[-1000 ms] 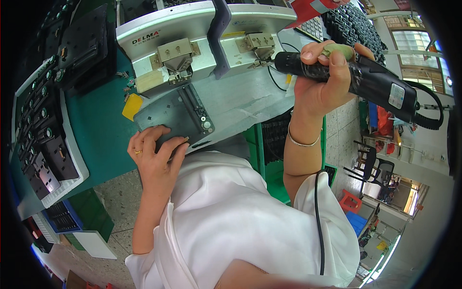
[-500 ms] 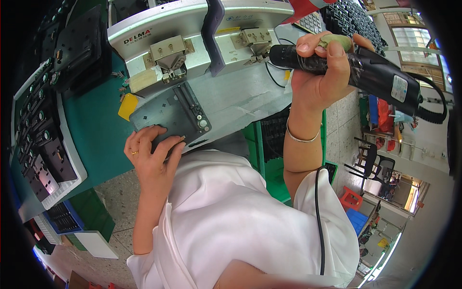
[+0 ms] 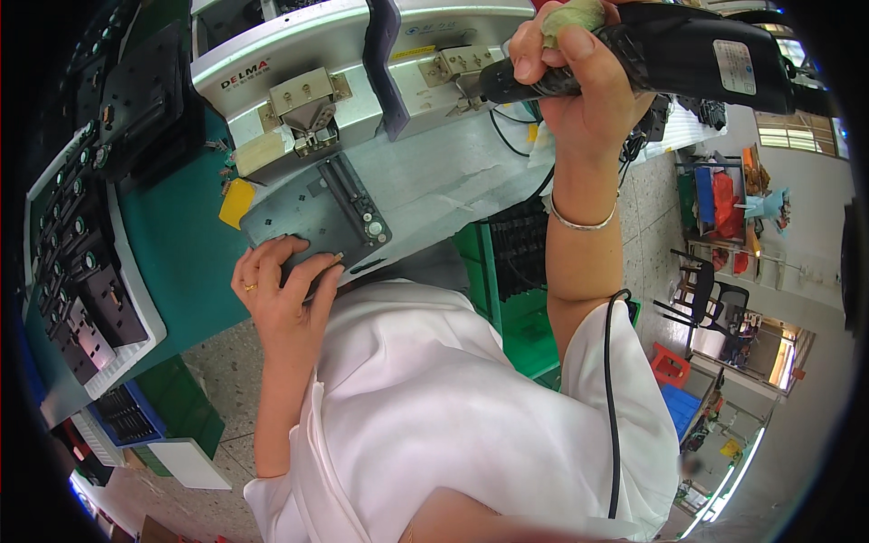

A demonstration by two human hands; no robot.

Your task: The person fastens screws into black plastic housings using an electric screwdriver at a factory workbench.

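Observation:
A dark grey flat plate, with a bar-shaped mechanism and shiny round parts along its right side, lies tilted on the work surface. Bent fingers of my left hand press and hold its near left edge; a ring shows on one finger. My right hand is wrapped round a black electric screwdriver, raised to the right above the bench. The screwdriver's slim end points left, in front of a silver dispenser, away from the plate. Pale green wrapping covers a fingertip of that hand.
Two silver dispensers with metal outlets stand behind the plate, a dark purple divider between them. A white tray of black assemblies lies at left. A yellow piece sits beside the plate. Below the bench edge is a green crate.
My right hand has moved up and slightly left with the electric screwdriver, which is now closer to level. My left hand and the plate have hardly moved.

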